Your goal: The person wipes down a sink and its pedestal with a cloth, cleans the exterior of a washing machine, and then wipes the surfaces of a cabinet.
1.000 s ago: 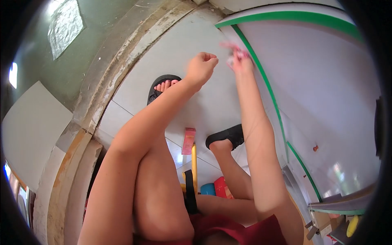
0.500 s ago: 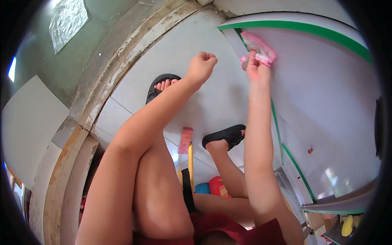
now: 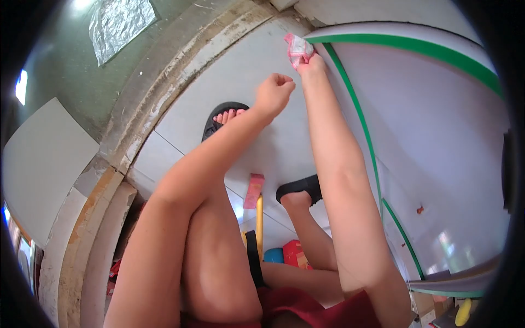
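At the top of the head view, my right hand (image 3: 311, 64) grips a crumpled pink and white cloth (image 3: 300, 50). The cloth is close to the corner of a white panel (image 3: 426, 126) with green edging (image 3: 355, 98). Some of my right fingers are hidden behind the hand and cloth. To the lower left, my left hand (image 3: 273, 97) hangs in the air above the floor, fingers curled in and thumb against them. Nothing shows in it.
Two black sandals (image 3: 210, 126) are on my feet, on the tiled floor (image 3: 191, 109). Below stand a pink box (image 3: 254, 191), a yellow pole (image 3: 259, 224) and a red box (image 3: 296, 254). A worn sill (image 3: 158, 104) runs along the left, with a silvery sheet (image 3: 117, 27) beyond it.
My right hand and the cloth have moved left and up, from the panel's face to beyond its green edge. My left hand has barely shifted, and the whole view has turned slightly.
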`<control>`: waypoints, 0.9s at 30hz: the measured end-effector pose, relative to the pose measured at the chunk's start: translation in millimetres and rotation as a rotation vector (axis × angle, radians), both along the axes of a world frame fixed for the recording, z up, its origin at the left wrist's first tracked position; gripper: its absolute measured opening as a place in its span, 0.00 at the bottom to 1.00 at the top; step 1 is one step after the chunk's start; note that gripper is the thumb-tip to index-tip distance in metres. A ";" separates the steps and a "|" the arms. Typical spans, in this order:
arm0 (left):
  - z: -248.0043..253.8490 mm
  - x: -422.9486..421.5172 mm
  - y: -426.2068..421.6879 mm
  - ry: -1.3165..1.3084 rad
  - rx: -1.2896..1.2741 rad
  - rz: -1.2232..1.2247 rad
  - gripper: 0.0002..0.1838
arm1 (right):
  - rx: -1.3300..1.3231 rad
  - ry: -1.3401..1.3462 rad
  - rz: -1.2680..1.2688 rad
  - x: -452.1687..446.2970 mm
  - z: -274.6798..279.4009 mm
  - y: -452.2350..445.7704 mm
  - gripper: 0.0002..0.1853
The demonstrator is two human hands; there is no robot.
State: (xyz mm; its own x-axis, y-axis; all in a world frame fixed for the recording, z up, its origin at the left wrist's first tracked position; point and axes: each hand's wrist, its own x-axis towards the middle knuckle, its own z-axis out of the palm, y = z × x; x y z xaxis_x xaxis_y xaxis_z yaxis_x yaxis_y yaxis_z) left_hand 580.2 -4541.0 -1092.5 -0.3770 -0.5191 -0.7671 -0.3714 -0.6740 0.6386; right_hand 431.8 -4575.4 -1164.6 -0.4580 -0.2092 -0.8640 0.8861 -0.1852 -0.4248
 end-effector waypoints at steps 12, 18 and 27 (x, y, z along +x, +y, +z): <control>5.5 -1.9 -4.2 0.034 -0.024 0.030 0.15 | 0.102 -0.006 -0.084 -7.6 11.3 -10.9 0.10; 6.2 0.0 -6.0 0.004 0.008 0.077 0.15 | -0.070 0.017 0.018 -20.9 2.4 33.5 0.07; 7.1 -2.1 -5.5 0.050 0.000 -0.104 0.21 | 0.098 0.054 -0.213 -20.9 -7.8 55.8 0.06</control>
